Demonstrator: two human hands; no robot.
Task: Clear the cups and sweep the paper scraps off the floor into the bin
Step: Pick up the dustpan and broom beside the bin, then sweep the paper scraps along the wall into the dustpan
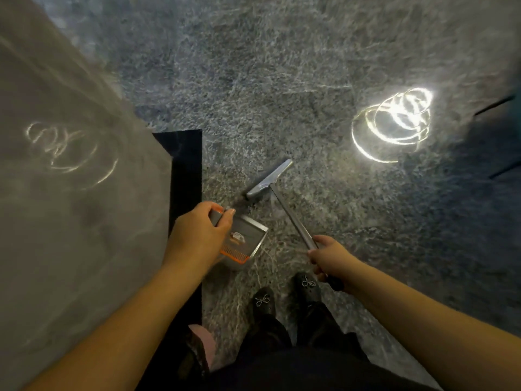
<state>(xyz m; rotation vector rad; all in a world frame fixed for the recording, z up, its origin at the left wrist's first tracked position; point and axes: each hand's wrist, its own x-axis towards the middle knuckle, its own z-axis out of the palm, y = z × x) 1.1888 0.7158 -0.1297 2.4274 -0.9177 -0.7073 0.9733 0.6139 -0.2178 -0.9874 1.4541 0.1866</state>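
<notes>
Now, step in hand: sweeping, as I judge it; both tools are out and held above the floor (310, 66), and no cups show in this view.
Left hand: the left hand (201, 231) is curled round the top of the dustpan handle (216, 217), gripping it.
Right hand: the right hand (328, 256) is wrapped round the upper part of the broom (293, 218) handle.
Dustpan: the dustpan (248, 235) hangs near the edge of the grey counter (70, 193), just in front of the shoes (282, 294); its orange comb edge faces the person. A small pale thing lies inside; too blurred to name.
Broom axis: the long handle runs from the right hand up and to the left, toward the counter corner; the head (269, 179) sits crosswise at the far end, just beyond the dustpan.
Scraps: none can be made out on the speckled floor; blur and glare hide small things.
Bin: not in view.
Next move: probably lowering the pan flat to the floor with its open side toward the broom head, then drawing the head toward it.
</notes>
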